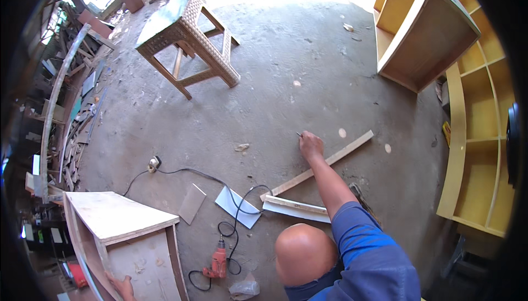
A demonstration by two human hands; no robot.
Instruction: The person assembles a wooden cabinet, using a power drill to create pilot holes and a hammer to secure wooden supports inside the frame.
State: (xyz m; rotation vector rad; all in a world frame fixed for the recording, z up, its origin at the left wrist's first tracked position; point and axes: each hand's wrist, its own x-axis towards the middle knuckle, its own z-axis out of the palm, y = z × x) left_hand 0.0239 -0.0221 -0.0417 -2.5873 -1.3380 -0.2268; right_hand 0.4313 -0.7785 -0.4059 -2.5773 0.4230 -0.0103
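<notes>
My left hand (122, 286) shows at the lower left edge, lying on the inner panel of an unfinished plywood cabinet (118, 213); only part of the hand shows, so its grip is unclear. My right hand is out of view. Below me a person in a blue shirt (374, 257) stretches one hand (311, 146) to the concrete floor, with a small thin object at the fingertips. That hand is beside a long wooden strip (324, 163). A shorter white-edged strip (297, 209) lies near it.
An orange power drill (218, 262) lies on the floor, its black cord running to a socket (153, 163). Two small panels (192, 203) (237, 207) lie flat. A woven-pattern stool (184, 37) stands beyond. Yellow shelf units (478, 152) line the right; scrap wood piles line the left.
</notes>
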